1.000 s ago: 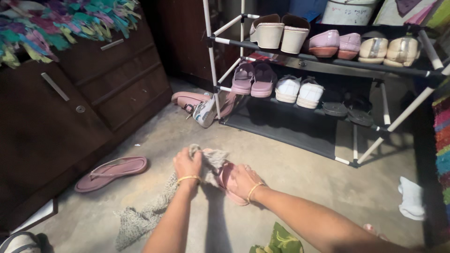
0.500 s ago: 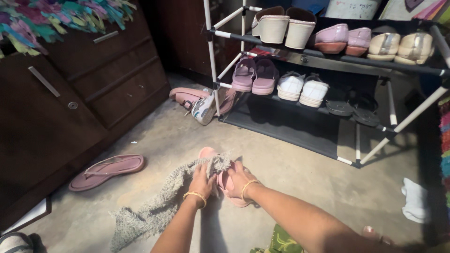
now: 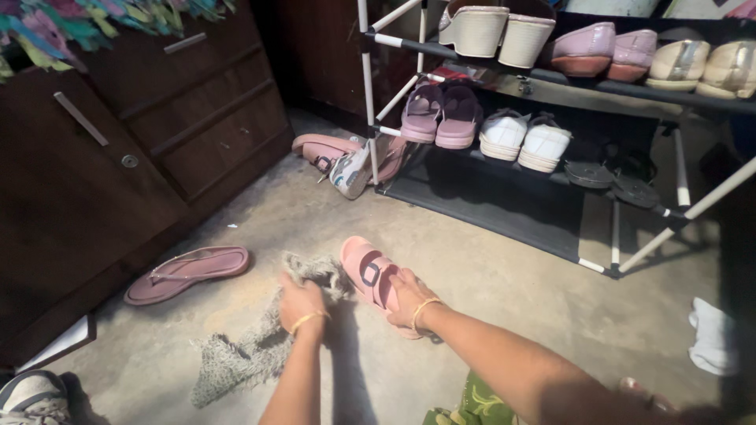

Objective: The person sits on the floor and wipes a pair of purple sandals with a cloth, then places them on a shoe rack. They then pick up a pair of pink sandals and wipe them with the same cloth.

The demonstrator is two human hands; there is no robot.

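Hands first, low over the concrete floor point(image 3: 488, 260): the left hand point(image 3: 301, 301) is closed in a fist around a bunch of grey knitted cloth point(image 3: 252, 346), which trails down and spreads in a ragged heap on the floor towards the person. The right hand point(image 3: 409, 297) lies on the heel end of a pink buckled sandal point(image 3: 370, 271), fingers curled over its edge and gripping it; the sandal lies on the floor with its toe pointing away, its strap and dark buckle facing up. The bunched top of the cloth sits just beside the sandal's left edge. Both wrists carry a thin gold bangle.

A patch of green patterned fabric point(image 3: 476, 397) shows at the bottom edge under the right forearm. To the left, a mauve flat thong sandal point(image 3: 189, 271) lies alone on the floor, close to the dark wooden cabinet point(image 3: 118, 157). A grey sneaker point(image 3: 31, 397) peeks in at the lower left corner, and a white cloth point(image 3: 713, 342) lies at the far right.

Farther off stands a shoe rack point(image 3: 614, 236) with white poles, holding purple slides point(image 3: 445, 114), white sneakers point(image 3: 524, 140) and black flats point(image 3: 614, 181), with cream wedges point(image 3: 500, 31) and pink shoes point(image 3: 602, 51) above. More shoes lean in a heap point(image 3: 346, 161) at its left foot.
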